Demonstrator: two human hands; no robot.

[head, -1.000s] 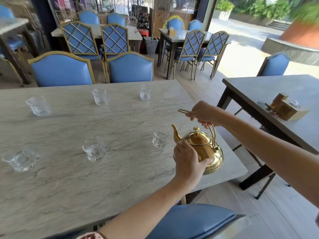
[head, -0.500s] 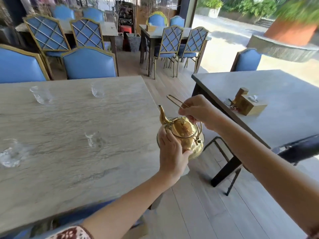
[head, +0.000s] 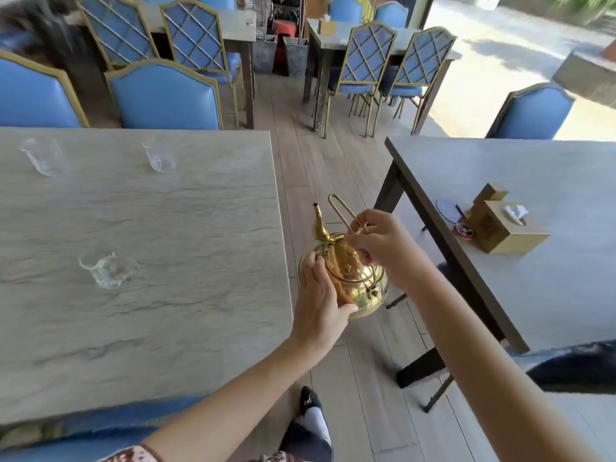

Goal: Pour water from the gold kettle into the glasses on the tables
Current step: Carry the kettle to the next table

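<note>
The gold kettle (head: 353,278) hangs in the air over the aisle floor, between the two tables, its spout pointing away from me. My right hand (head: 383,245) grips its thin wire handle from above. My left hand (head: 320,295) presses against the kettle's left side. Three clear glasses stand on the grey table (head: 200,295) at left: a near glass (head: 106,268), a far glass (head: 158,158) and a far-left glass (head: 43,156).
A second grey table (head: 550,295) stands at right, carrying a wooden tissue box (head: 506,228) and a small coaster (head: 448,210). Blue gold-framed chairs (head: 163,95) line the far side. My foot (head: 310,415) is on the plank floor of the aisle.
The kettle has been lifted off the left table's corner and carried right, out over the aisle. Both hands stayed on it; the view swung right with it.
</note>
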